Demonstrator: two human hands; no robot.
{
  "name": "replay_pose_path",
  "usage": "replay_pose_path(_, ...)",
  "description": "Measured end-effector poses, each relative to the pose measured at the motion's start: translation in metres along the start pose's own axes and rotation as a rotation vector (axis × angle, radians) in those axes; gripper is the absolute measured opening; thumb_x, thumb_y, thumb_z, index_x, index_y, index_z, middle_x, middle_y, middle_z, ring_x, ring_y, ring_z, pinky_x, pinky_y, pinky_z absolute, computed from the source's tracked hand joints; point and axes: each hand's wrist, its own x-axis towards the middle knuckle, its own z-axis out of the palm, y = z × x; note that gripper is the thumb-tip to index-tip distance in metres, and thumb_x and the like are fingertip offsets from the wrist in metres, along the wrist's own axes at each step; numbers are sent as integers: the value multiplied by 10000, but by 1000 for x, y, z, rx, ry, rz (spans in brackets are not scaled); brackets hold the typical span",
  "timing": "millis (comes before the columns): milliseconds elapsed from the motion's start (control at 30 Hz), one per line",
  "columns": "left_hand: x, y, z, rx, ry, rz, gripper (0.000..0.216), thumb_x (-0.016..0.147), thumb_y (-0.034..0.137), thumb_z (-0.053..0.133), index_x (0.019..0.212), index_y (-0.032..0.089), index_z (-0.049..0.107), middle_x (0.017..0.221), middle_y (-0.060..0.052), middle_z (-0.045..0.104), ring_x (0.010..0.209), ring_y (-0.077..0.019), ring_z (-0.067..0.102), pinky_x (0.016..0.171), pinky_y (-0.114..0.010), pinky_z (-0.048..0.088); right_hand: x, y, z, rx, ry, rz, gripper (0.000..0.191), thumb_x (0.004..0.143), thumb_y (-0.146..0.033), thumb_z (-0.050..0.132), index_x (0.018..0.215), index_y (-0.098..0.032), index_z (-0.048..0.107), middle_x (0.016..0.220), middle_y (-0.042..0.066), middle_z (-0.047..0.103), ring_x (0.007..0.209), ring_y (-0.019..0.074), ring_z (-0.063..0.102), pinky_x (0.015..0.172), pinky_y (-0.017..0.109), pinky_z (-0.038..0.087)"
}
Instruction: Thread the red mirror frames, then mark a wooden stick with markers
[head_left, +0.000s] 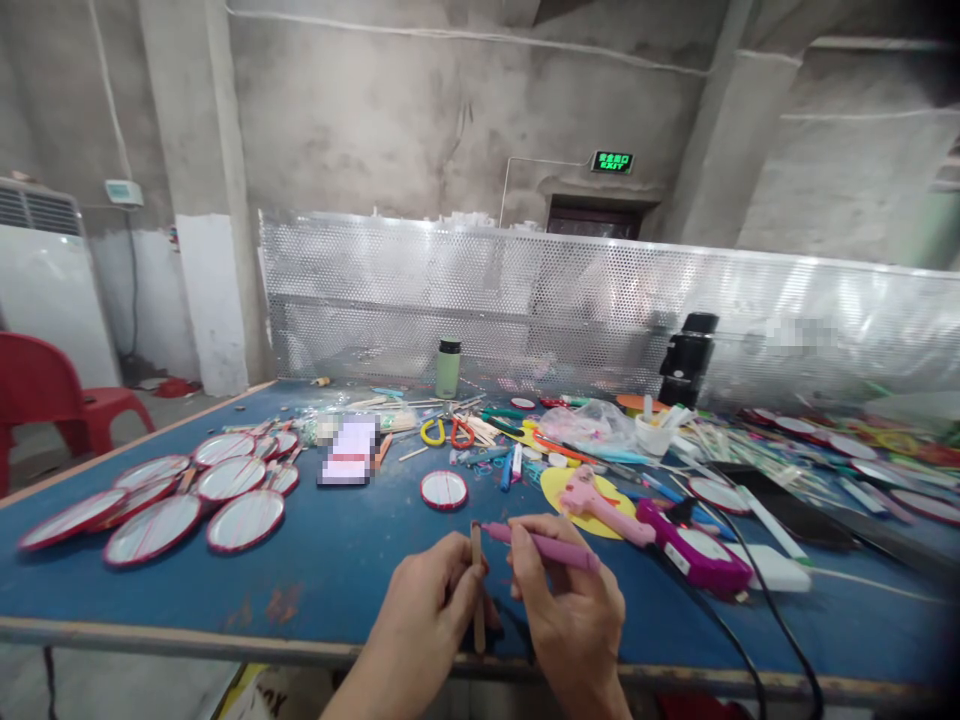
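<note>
Near the front edge of the table, my left hand pinches a flat wooden craft stick and holds it upright. My right hand is closed around a pinkish-purple marker. The marker's tip points left at the top end of the stick; whether it touches the wood I cannot tell. Just beyond my hands lies a small round white disc with a red rim. To the right of my right hand is a pink glue gun on a yellow disc.
Several red-rimmed round discs lie piled at left, beside a phone. Scissors, pens and sticks clutter the middle. A green bottle and a black flask stand behind. A magenta box with cables lies at right.
</note>
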Motion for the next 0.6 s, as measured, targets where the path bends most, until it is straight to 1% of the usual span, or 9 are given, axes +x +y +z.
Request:
replay_pose_path(333,-2,1,1,2,0,2,198,971,290,437,803,229,522,709,-25,735,628,-180,680,614,-237,490,-1,-1,1,2,5,14,133,939,-225,616,824,-204,678,638,-34,671,368,77,556,394,171,485)
replay_pose_path(533,-1,2,0,26,3,16,215,981,291,435,792,231,520,707,-21,730,629,-175,666,626,-237,483,-1,0,1,8,-16,19,143,945,-231,605,831,-204,686,645,-22,677,405,90,582,411,178,492)
replay_pose_path(600,-2,2,0,5,-5,9,210,984,295,433,805,231,521,701,-16,729,608,-170,658,620,-237,481,-1,-2,0,-12,0,14,150,947,-242,606,825,-206,686,630,-23,673,415,96,589,404,178,481)
